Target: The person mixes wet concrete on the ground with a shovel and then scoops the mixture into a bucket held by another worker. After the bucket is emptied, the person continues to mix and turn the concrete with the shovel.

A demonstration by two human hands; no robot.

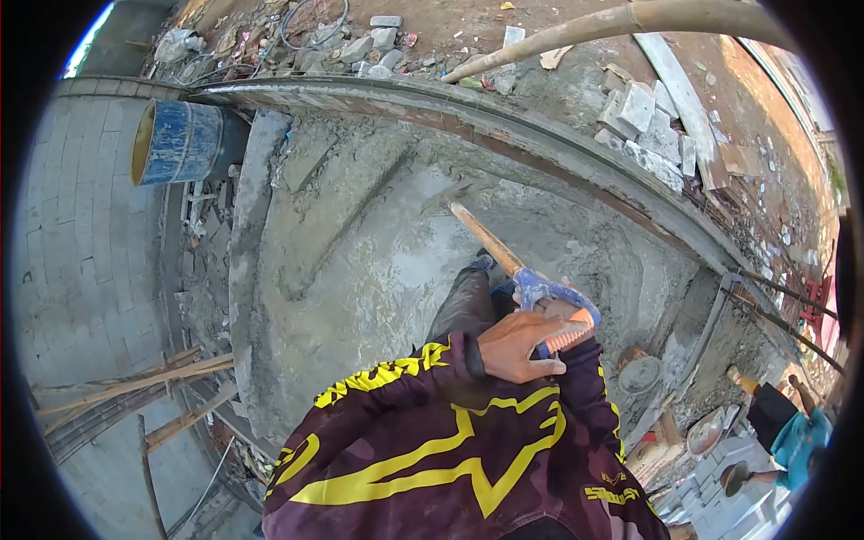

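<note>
A wooden pole [486,238] slants across the wet grey concrete [405,243], its far end low over the surface. Blue material [544,288] wraps its near end, beside an orange ribbed piece [569,335]. My left hand [517,346] is closed on the orange ribbed piece, its thumb toward my chest. Just beyond it, my right hand [576,319] is closed around the blue-wrapped end, partly hidden. One of my shoes [484,261] shows beside the pole.
A curved form edge [432,106] bounds the concrete. A blue drum [184,142] stands upper left, by a block wall [90,225]. Broken blocks [643,112] lie upper right, near a bamboo pole [612,27]. A round pan [639,371] and another person [792,432] are at right.
</note>
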